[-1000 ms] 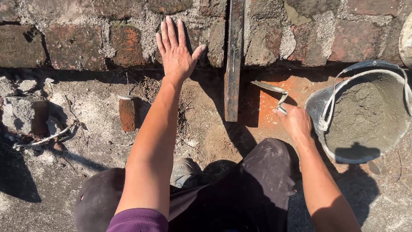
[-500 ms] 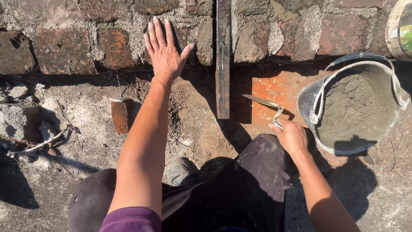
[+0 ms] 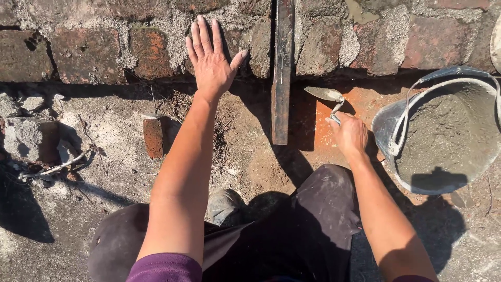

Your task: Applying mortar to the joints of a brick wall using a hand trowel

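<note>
Left hand: my left hand lies flat on the brick wall, fingers spread wide, gripping nothing
Right hand: my right hand is closed around the handle of a small trowel
Trowel: its blade points left, low over the orange patch of ground at the wall's foot
Level: I see a long dark straightedge standing against the wall between my hands
Bucket: a mortar bucket sits just right of my right hand
Loose brick: a brick piece stands left of my forearm
</note>
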